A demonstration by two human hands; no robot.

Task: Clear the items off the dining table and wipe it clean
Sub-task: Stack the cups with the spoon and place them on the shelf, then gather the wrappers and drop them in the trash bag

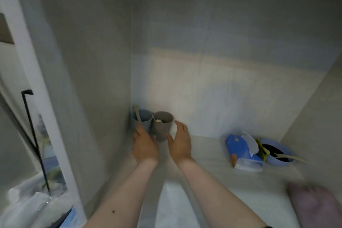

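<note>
Two cups stand side by side in the back left corner of a pale shelf [203,153]. The blue cup [145,119] has a beige spoon handle sticking out of it. The grey cup [162,126] holds something small and pale. My left hand [145,147] is wrapped around the front of the blue cup, with its thumb at the grey cup's base. My right hand [180,141] is curved just to the right of the grey cup, fingers spread, with a small gap between palm and cup.
A blue tissue pack [242,152] lies on the shelf at the right, beside a blue bowl [281,161] with dark contents and a spoon. A pink cloth [314,205] sits at the front right. Walls close in on three sides; a black metal stand [34,135] and plastic bags are outside at the left.
</note>
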